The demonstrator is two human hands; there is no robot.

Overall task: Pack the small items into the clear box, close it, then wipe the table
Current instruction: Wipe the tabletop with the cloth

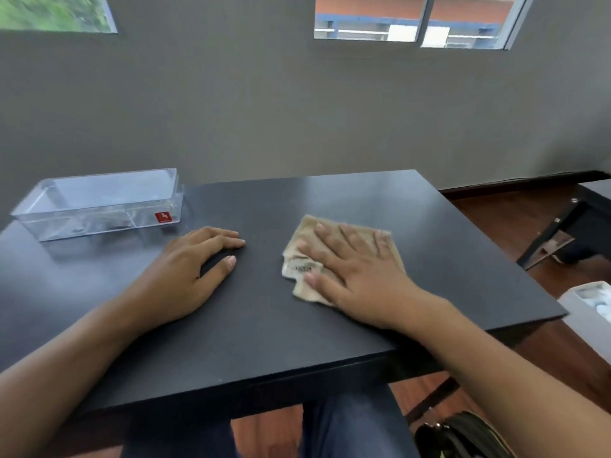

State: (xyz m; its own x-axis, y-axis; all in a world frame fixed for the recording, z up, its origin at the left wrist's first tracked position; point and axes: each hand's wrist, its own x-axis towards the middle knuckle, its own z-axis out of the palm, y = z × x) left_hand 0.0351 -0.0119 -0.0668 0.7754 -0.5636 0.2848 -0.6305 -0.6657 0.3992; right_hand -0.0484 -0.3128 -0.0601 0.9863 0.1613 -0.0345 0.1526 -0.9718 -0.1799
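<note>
Right hand (358, 276): fingers straight, pressing cloth (334, 259) flat on table (446, 233). Left hand (188, 269): relaxed, gripping nothing, near clear box (99, 206).

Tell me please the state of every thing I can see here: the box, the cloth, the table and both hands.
clear box: lid on, standing at the table's far left corner, untouched.
cloth: crumpled, flat on the table under the right hand.
right hand: fingers spread, pressing the cloth.
left hand: relaxed, resting on the bare table, holding nothing.
table: dark top, bearing box and cloth.
</note>
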